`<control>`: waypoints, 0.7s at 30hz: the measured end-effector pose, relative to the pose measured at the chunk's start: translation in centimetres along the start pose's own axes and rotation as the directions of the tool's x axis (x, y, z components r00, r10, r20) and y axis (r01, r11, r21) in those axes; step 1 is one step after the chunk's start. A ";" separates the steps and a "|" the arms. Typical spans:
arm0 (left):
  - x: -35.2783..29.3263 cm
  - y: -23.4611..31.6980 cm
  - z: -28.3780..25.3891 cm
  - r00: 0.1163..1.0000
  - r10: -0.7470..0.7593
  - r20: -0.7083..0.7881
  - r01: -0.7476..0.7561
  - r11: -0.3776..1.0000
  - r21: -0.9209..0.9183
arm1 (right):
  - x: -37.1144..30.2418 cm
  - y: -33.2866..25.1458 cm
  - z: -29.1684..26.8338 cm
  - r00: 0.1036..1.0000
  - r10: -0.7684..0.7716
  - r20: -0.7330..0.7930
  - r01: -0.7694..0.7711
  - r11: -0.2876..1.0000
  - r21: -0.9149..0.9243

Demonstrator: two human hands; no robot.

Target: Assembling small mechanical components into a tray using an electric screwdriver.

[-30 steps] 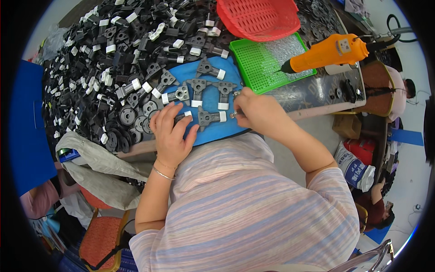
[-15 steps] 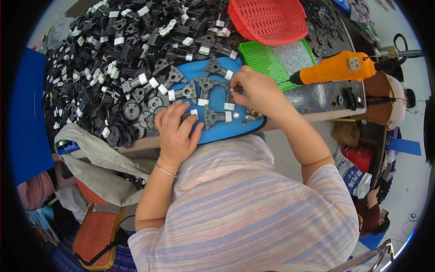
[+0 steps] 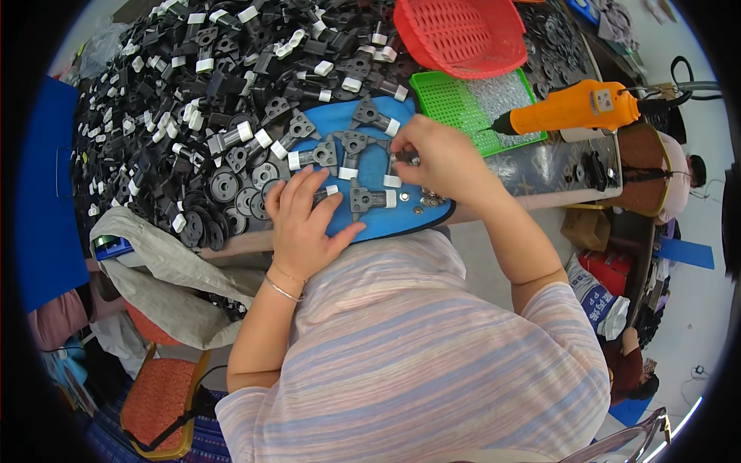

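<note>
Here's the left hand (image 3: pixel 302 225), fingers spread, thumb well apart, lying over a black bracket (image 3: pixel 322 196) on the blue mat (image 3: pixel 405 220). Small metal fittings (image 3: pixel 431 201) sit near the right hand (image 3: pixel 449 160), whose fingers curl over a white-capped bracket (image 3: pixel 392 180); can't tell whether they're pinching. That one's directly below them, long axis running toward the body, cap end nearest, right hand clearly closer. Beyond: green basket (image 3: pixel 444 99), orange electric screwdriver (image 3: pixel 573 109).

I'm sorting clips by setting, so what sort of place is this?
Probably a small assembly workshop: there's a large heap of black and white parts, similar parts laid out on a blue mat, and an orange power tool nearby.
</note>
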State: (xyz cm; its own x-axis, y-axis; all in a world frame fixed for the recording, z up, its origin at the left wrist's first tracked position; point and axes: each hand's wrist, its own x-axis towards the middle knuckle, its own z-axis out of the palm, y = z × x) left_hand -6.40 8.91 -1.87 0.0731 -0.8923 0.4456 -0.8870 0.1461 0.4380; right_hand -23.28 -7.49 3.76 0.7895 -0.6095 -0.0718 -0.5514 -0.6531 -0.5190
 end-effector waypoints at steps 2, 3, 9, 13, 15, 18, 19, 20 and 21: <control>-0.1 0.0 0.1 1.000 -0.006 0.008 0.005 1.000 0.014 | -0.2 -0.7 0.2 0.999 -0.036 -0.001 0.036 0.997 0.065; 0.0 0.0 0.1 1.000 -0.010 0.012 0.010 1.000 0.018 | -0.2 -1.2 0.4 0.995 -0.080 0.058 0.074 0.993 0.096; 0.0 0.1 0.2 1.000 -0.017 0.010 0.017 0.999 0.030 | -0.2 -2.5 1.8 0.976 -0.130 0.173 0.112 0.987 0.114; 0.0 0.1 0.2 1.000 -0.020 0.003 0.020 0.999 0.030 | -0.3 -2.5 2.0 0.965 -0.112 0.238 0.089 0.990 0.105; 0.0 0.1 0.1 1.000 -0.020 0.010 0.020 0.999 0.034 | -0.3 -2.3 2.0 0.967 -0.112 0.230 0.094 0.992 0.090; 0.0 0.1 0.1 1.000 -0.019 0.017 0.018 0.999 0.038 | 0.1 -1.9 1.7 0.976 -0.139 0.166 0.123 0.987 0.108; 0.0 0.1 0.1 1.000 -0.018 0.018 0.017 0.999 0.038 | 0.4 -1.8 1.5 0.982 -0.126 0.143 0.115 0.990 0.082; 0.0 0.1 0.1 1.000 -0.018 0.017 0.017 0.999 0.038 | 0.7 -1.7 1.2 0.986 -0.113 0.120 0.107 0.993 0.055; -0.1 0.0 0.2 1.000 -0.015 0.015 0.015 0.999 0.036 | 1.1 -1.7 1.0 0.987 -0.112 0.119 0.106 0.993 0.055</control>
State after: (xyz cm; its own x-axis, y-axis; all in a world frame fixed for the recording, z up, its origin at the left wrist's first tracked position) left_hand -6.52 8.90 -2.00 0.0795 -0.9009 0.4267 -0.9016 0.1176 0.4164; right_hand -21.18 -6.63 3.67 0.8729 -0.4744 -0.1140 -0.4487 -0.6888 -0.5694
